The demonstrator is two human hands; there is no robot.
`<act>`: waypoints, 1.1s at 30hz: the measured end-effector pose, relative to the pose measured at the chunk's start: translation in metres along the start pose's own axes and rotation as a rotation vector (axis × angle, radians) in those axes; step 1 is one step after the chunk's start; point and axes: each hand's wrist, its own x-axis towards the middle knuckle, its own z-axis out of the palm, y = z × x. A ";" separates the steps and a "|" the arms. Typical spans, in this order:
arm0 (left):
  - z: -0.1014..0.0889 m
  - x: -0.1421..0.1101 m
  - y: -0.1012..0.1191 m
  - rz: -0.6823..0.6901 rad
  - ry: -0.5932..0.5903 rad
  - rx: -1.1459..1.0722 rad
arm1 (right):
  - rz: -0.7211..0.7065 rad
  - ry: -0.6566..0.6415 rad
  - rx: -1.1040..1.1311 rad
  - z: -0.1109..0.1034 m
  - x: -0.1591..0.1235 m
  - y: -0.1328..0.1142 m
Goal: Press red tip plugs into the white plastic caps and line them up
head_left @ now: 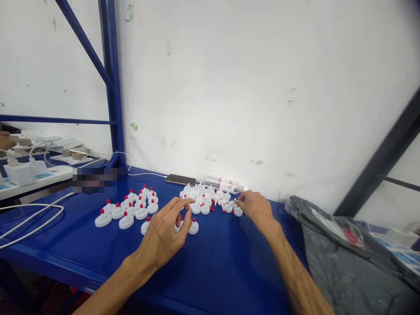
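Half curled, the left hand (166, 225) was over the blue surface (223, 267), thumb and index fingertips near each other; whether anything was pinched between them could not be told. At three o'clock from it, just beside the thumb, stood a red-tipped cap (193, 227). The right hand (258, 207), fingers bent downward, was at a white cap (238, 212) on the right edge of the pile; whether it gripped that piece could not be told. That pile of white caps (205, 209) lay between the hands, toward two o'clock from the left one, with small red pieces (211, 209) scattered against it. More red-tipped caps stood upright in a cluster at ten o'clock from the left hand. Beyond the pile, a phone (180, 180) lay at ten o'clock and a plastic bottle (228, 184) on its side at one. A grey bag (344, 267) was at four o'clock from the right hand.
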 end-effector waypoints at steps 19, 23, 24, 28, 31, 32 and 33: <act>0.004 -0.005 -0.002 0.213 -0.043 0.037 | -0.541 -0.443 0.590 -0.027 -0.029 -0.053; 0.003 -0.004 0.001 0.172 -0.005 0.013 | -0.279 -0.257 0.328 -0.026 -0.008 -0.021; 0.003 -0.004 0.002 0.163 0.002 0.011 | -0.192 -0.216 0.231 -0.023 -0.004 -0.012; 0.003 -0.003 0.001 0.144 0.002 0.006 | 0.023 -0.201 -0.086 -0.008 0.005 0.014; 0.003 -0.003 0.001 0.141 -0.011 0.003 | 0.057 -0.246 -0.212 0.001 0.008 0.017; 0.003 -0.003 0.001 0.140 -0.013 0.002 | 0.058 -0.254 -0.237 0.003 0.008 0.017; 0.003 -0.003 0.001 0.140 -0.017 0.002 | 0.058 -0.259 -0.257 0.005 0.009 0.016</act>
